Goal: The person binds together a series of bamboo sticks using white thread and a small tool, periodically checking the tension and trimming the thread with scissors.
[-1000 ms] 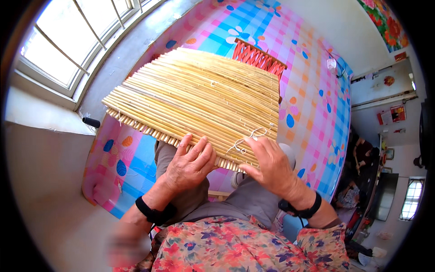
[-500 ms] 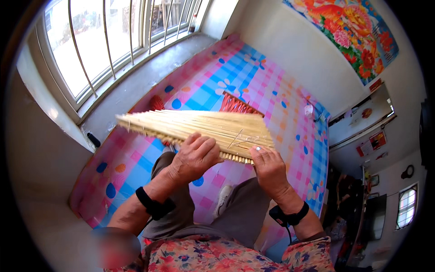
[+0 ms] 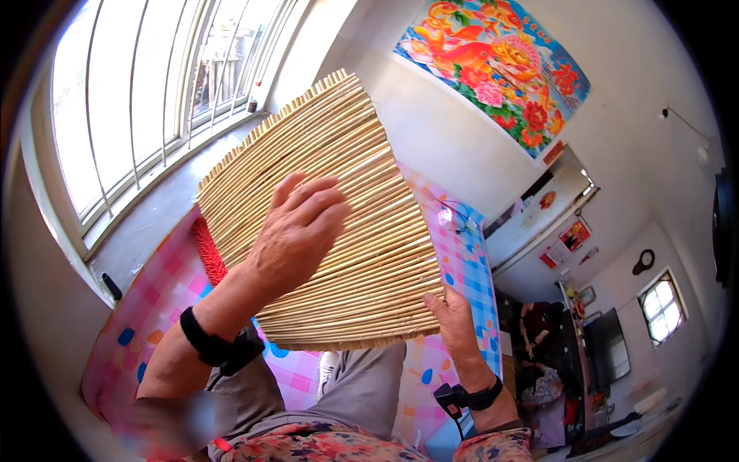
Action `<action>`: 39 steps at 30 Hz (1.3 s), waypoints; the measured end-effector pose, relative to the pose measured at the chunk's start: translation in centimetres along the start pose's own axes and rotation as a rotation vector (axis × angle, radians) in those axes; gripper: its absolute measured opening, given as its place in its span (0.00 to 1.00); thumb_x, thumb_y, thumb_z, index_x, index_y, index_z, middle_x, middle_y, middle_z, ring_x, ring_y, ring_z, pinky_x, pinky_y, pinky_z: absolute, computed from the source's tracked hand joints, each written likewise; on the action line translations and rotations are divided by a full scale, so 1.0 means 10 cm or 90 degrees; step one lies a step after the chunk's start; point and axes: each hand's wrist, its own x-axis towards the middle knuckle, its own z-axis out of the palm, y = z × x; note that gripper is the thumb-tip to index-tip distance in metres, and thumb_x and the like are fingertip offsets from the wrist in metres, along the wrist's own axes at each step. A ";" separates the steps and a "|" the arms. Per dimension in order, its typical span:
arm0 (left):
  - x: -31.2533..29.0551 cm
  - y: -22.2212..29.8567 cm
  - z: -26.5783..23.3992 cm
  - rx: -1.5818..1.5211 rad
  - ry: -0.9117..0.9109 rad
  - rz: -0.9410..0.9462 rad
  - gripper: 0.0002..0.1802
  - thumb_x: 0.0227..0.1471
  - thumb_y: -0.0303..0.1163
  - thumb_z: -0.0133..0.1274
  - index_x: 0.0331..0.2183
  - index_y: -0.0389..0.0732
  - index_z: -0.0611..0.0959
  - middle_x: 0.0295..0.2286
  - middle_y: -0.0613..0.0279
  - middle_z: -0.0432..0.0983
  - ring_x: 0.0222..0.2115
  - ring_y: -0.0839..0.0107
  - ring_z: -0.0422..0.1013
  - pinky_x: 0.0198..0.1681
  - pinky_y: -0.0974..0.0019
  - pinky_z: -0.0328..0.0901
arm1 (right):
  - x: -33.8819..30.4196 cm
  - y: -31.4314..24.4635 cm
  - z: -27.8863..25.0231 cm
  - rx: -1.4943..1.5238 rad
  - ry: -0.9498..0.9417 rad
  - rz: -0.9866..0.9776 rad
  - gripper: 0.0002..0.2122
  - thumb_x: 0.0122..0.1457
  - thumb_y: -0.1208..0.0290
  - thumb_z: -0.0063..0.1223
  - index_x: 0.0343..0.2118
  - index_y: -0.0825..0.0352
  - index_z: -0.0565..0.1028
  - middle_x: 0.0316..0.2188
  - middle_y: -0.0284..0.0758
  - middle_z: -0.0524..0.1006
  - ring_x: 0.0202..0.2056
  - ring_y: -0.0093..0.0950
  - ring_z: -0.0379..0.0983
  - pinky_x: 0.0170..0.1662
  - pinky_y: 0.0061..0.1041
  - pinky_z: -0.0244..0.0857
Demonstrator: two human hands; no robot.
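Note:
A stiff mat of pale straw-coloured stalks (image 3: 362, 254), laid side by side, is tilted up so that its broad face shows. Its top and right edges curve, and the stalk ends stick out unevenly at the upper left. With the thumb on the face, my right hand (image 3: 454, 323) grips the mat's lower right edge; its other fingers are mostly hidden behind. My left hand (image 3: 296, 231) is over the middle of the face, fingers stretched and slightly bent, holding nothing. Whether it touches the stalks I cannot tell.
Beneath is a platform with a pink and blue checked cover (image 3: 138, 323). A red textured thing (image 3: 206, 250) shows beside the mat's left edge. A barred window (image 3: 146, 100) and grey sill (image 3: 165, 208) with a black object (image 3: 112, 286) stand left. Other people (image 3: 539, 323) are far right.
The mat has swung up from nearly edge-on to show its broad face. My left hand has let go of the near edge and moved over the face. The view has shifted.

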 end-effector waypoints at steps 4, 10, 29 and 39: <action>-0.40 0.11 0.07 -0.037 -0.101 -0.066 0.12 0.43 0.23 0.56 0.35 0.39 0.77 0.36 0.59 0.72 0.47 0.60 0.67 0.53 0.51 0.55 | -0.22 0.01 -0.03 0.044 0.007 0.023 0.13 0.61 0.71 0.47 0.45 0.73 0.71 0.35 0.31 0.76 0.36 0.16 0.70 0.41 0.17 0.65; -0.54 0.18 0.13 -0.127 -0.190 -0.060 0.10 0.45 0.26 0.55 0.34 0.39 0.77 0.37 0.59 0.71 0.46 0.61 0.67 0.51 0.55 0.58 | -0.38 0.09 -0.08 0.005 0.010 0.062 0.12 0.61 0.72 0.48 0.44 0.73 0.71 0.33 0.30 0.76 0.34 0.15 0.69 0.39 0.17 0.65; -0.44 0.26 0.19 -0.207 -0.256 -0.071 0.26 0.42 0.34 0.60 0.46 0.43 0.73 0.50 0.57 0.66 0.50 0.57 0.64 0.51 0.59 0.62 | -0.50 0.15 0.35 -0.078 -0.071 0.063 0.11 0.60 0.74 0.48 0.43 0.73 0.71 0.30 0.32 0.75 0.34 0.18 0.69 0.39 0.20 0.64; -0.64 0.05 0.17 -0.171 -0.519 -0.084 0.19 0.43 0.39 0.59 0.38 0.43 0.78 0.36 0.61 0.73 0.44 0.61 0.66 0.46 0.61 0.65 | -0.63 0.36 0.73 -0.249 -0.104 -0.005 0.11 0.60 0.74 0.48 0.44 0.73 0.71 0.32 0.34 0.75 0.34 0.19 0.69 0.40 0.20 0.63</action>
